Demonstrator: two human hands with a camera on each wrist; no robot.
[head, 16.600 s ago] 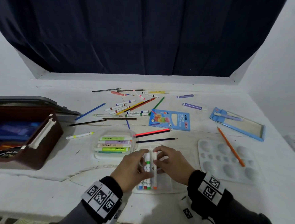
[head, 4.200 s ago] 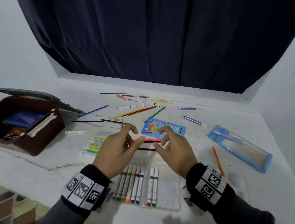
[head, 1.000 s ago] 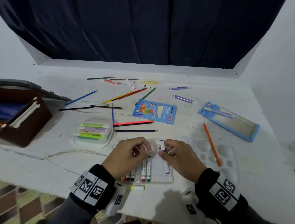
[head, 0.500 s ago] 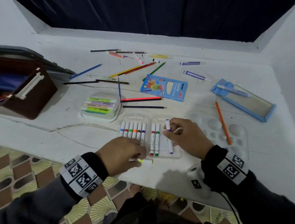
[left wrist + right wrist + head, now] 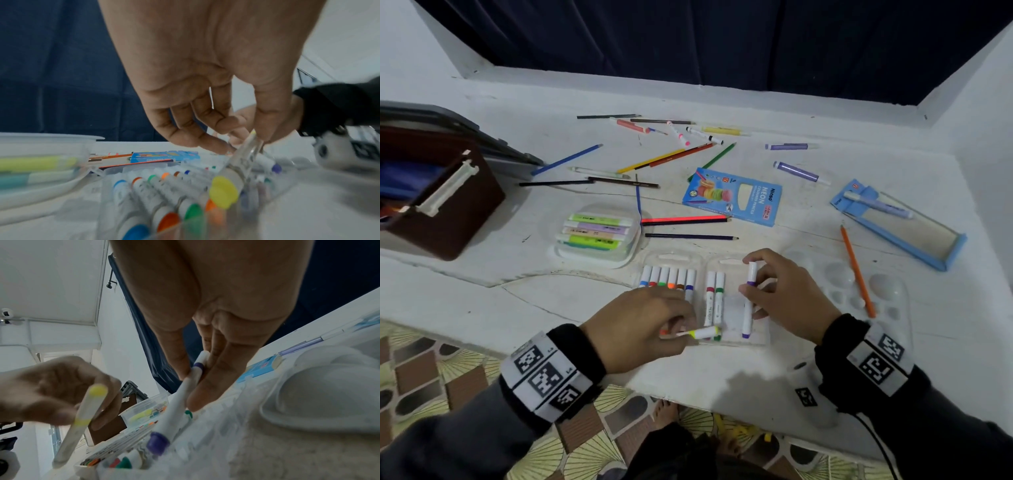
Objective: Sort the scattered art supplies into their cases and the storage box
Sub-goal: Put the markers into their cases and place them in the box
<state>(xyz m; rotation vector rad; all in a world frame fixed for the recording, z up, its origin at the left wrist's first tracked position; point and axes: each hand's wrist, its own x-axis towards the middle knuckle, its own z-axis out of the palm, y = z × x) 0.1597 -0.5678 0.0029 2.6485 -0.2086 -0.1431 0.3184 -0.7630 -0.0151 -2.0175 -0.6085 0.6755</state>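
A clear marker case (image 5: pixel 729 263) lies open near the table's front edge, with several white markers in its left half and a red and a green one in its right half. My right hand (image 5: pixel 784 294) pinches a purple marker (image 5: pixel 748 301) (image 5: pixel 180 395) that lies over the case's right half. My left hand (image 5: pixel 643 322) pinches a yellow marker (image 5: pixel 703 333) (image 5: pixel 236 177) (image 5: pixel 82 417) at the case's near end. A brown storage box (image 5: pixel 445 212) stands open at the left.
A tub of highlighters (image 5: pixel 595 233) sits left of the case, a white paint palette (image 5: pixel 876 294) with an orange pencil (image 5: pixel 856 270) right of it. Beyond are a blue pencil box (image 5: pixel 732 195), a blue tray (image 5: pixel 900 222) and several loose pencils and markers.
The purple marker has stayed over the case's right half in my right hand. My left hand still holds the yellow marker at the case's near end. The head camera has tilted slightly.
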